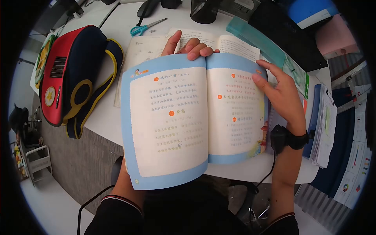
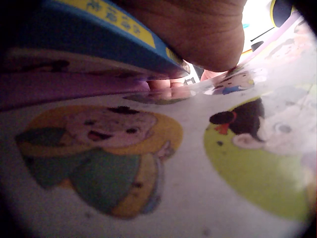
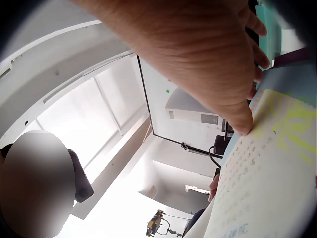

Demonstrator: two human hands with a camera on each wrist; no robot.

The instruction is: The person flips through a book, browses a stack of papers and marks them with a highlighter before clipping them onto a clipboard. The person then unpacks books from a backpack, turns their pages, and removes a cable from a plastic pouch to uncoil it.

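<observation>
An open book with blue-bordered pages of Chinese verse is held up over the table's front edge. From behind, my left hand supports it, some fingertips showing over the top edge near the middle fold. Cartoon figures on its cover and its blue and yellow spine appear in the left wrist view, close to the palm. My right hand holds the right page's upper outer edge, thumb on the page. In the right wrist view, that thumb presses the page near its margin.
Behind the held book lies another open book. Teal-handled scissors and a black mesh holder are farther back. A red and navy backpack sits on the left. At the right are a teal case and stacked papers.
</observation>
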